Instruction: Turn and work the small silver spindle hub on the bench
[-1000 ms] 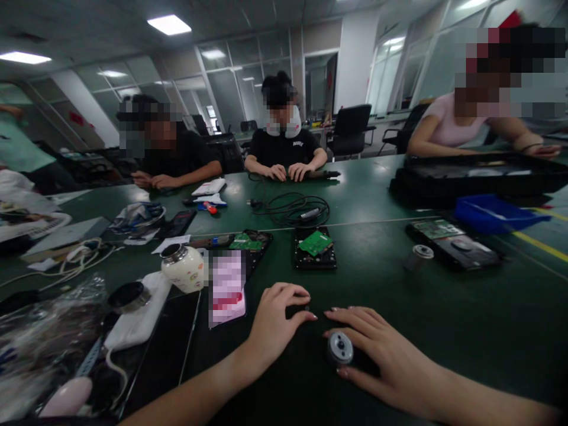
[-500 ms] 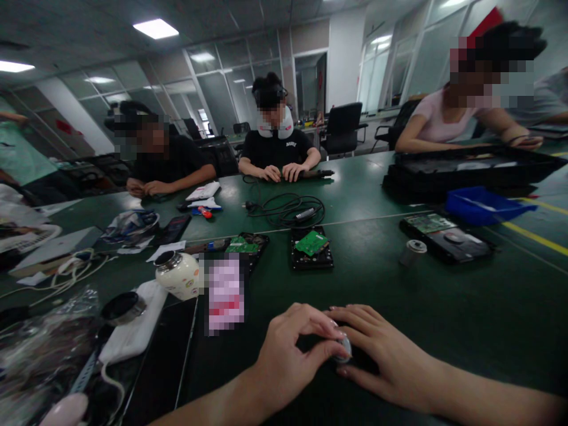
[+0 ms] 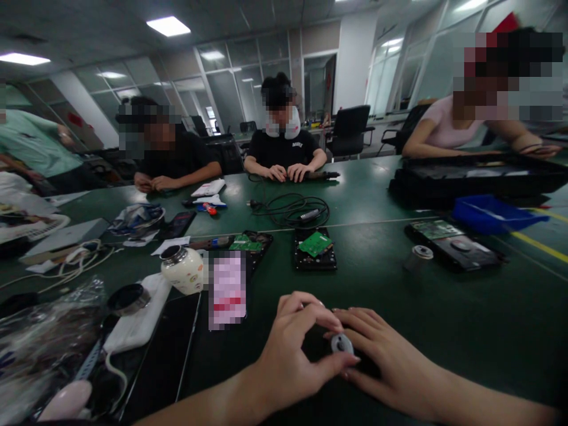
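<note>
A small round silver metal part (image 3: 341,344) sits low on the green table (image 3: 444,307), right in front of me. My left hand (image 3: 295,349) pinches it between thumb and forefinger. My right hand (image 3: 381,355) lies flat beside it, fingers touching the part from the right. What lies under my right palm is hidden.
A phone (image 3: 227,289), a cream jar (image 3: 184,269) and a black tablet (image 3: 164,349) lie to my left. Opened hard drives (image 3: 315,248) and another drive (image 3: 457,244) lie beyond, with a cable coil (image 3: 293,208) and a blue bin (image 3: 492,213). Several people work across the table.
My left hand moved from a small dark piece on the table over to the silver part and closed its fingers on it. My right hand stayed put.
</note>
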`<move>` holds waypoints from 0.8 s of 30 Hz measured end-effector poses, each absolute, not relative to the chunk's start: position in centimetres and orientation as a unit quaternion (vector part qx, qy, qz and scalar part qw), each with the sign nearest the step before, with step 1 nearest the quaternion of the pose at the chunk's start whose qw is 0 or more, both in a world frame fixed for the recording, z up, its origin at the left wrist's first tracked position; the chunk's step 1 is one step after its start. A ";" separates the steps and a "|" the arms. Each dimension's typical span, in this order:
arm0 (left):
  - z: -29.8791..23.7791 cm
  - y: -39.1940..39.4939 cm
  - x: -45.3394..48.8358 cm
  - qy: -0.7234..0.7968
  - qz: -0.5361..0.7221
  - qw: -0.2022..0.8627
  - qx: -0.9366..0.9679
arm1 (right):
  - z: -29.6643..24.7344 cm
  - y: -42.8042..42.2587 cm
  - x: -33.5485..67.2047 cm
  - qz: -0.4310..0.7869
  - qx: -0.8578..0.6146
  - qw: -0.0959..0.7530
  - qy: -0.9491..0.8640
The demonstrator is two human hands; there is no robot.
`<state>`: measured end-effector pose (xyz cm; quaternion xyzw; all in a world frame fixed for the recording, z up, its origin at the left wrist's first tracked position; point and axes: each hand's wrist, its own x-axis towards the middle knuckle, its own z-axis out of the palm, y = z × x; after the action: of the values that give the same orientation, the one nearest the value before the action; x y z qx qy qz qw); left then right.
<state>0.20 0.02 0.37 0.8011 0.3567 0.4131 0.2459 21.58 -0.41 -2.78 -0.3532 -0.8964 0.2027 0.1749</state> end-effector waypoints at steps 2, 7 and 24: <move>0.3 0.3 0.3 0.347 0.430 0.237 0.799 | -3.0 -0.5 21.7 0.199 -0.356 0.180 -0.895; -0.2 0.2 0.4 0.335 0.440 0.276 0.786 | -3.3 -0.5 21.8 0.196 -0.355 0.180 -0.896; -0.2 0.3 0.0 0.330 0.429 0.321 0.777 | -2.6 -0.6 21.6 0.196 -0.355 0.165 -0.899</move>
<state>-0.01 0.31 -0.18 0.7771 0.3303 0.4289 0.3210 21.63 -0.62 -2.64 -0.3545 -0.8993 0.1958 0.1651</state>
